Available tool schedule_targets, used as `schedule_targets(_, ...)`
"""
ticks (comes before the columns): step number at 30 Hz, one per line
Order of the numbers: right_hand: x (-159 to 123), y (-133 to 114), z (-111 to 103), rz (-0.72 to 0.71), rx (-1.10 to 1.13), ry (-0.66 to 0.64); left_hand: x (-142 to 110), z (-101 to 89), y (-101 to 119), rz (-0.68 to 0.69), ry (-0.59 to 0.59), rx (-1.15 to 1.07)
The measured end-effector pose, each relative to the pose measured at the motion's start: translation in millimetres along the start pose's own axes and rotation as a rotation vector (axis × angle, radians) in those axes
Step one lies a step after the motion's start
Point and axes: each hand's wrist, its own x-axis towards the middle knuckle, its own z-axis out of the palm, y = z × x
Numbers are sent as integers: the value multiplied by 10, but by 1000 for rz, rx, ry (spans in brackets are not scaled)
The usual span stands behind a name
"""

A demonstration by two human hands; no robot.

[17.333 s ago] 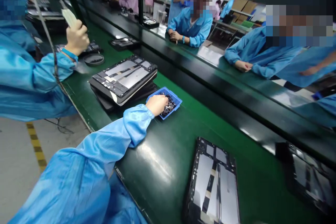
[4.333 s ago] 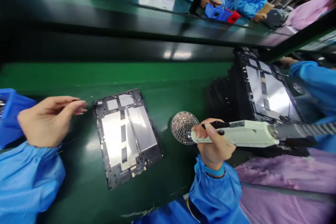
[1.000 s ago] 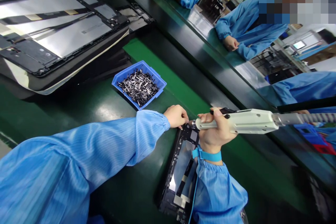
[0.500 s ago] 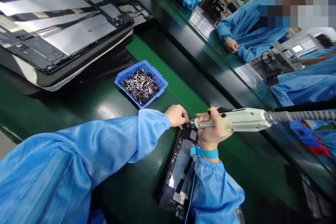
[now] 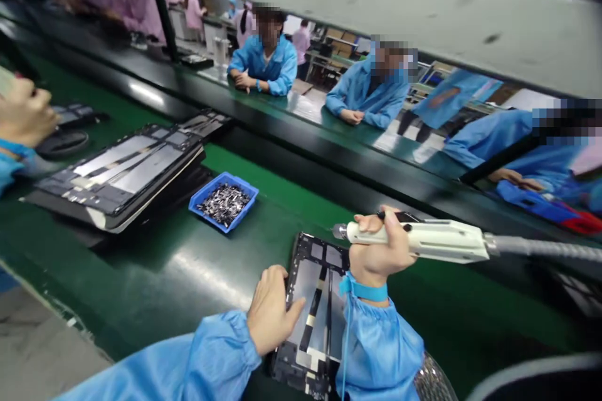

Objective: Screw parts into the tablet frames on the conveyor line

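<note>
My right hand point(image 5: 379, 250) is wrapped round a pale electric screwdriver point(image 5: 444, 241), whose metal tip points left above the top end of an opened tablet point(image 5: 317, 301). The tablet lies on the green bench with its silver plates and dark ribbon cables exposed. At its left edge rests my left hand point(image 5: 273, 310), thumb spread out over the casing and apart from the fingers. My right sleeve covers part of the tablet's right side. Beyond it stands a blue bin point(image 5: 224, 225) full of small metal parts.
A stack of opened tablets point(image 5: 117, 169) lies at the left on dark padding. Behind it, a co-worker's hand point(image 5: 23, 113) reaches in. A dish of small screws point(image 5: 433, 379) sits partly behind my right sleeve. Across the raised bench, several people in blue sit.
My left hand has drawn back from the screwdriver tip to the tablet's left edge, its fingers opening. The screwdriver tip has lifted off the tablet. The camera has tilted up and levelled.
</note>
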Motion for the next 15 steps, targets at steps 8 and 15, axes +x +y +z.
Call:
schedule_targets(8, 57, -489, 13, -1, 141, 103, -145, -105, 440, -170, -56, -617)
schedule_targets(15, 202, -1047, -239, -37, 157, 113, -27, -234, 738, -352, -24, -724)
